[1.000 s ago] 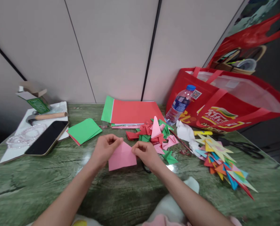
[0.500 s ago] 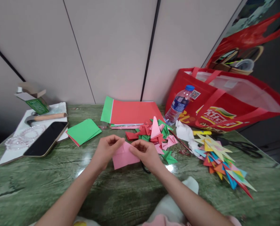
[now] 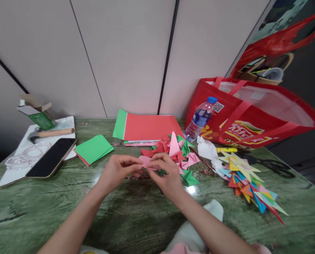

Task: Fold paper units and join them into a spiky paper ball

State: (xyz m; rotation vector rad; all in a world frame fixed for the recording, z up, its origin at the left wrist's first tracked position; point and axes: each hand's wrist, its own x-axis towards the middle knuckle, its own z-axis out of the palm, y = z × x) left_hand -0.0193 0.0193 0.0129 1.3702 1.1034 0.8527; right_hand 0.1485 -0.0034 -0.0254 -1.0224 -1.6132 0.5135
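Observation:
A piece of pink paper (image 3: pixel 147 161) is held above the table between my two hands, partly hidden by the fingers. My left hand (image 3: pixel 120 171) pinches its left side between thumb and fingers. My right hand (image 3: pixel 168 173) grips the right side, fingers bent over the top. Just behind my right hand lies a pile of folded red, green and pink paper pieces (image 3: pixel 174 148). To the left of my hands rests a stack of green paper (image 3: pixel 94 149) with a red edge showing underneath.
Large red sheets (image 3: pixel 152 127) lie at the back. A water bottle (image 3: pixel 199 120) leans by a red bag (image 3: pixel 226 109). Multicoloured folded paper (image 3: pixel 248 180) and black scissors (image 3: pixel 276 165) are right. A phone (image 3: pixel 51 157), a wooden-handled tool (image 3: pixel 55 133) and a green box (image 3: pixel 42 120) stand left.
The pink paper, earlier hanging flat and facing me, is now tilted and shows as a narrow shape. My right-hand fingers have moved over its top.

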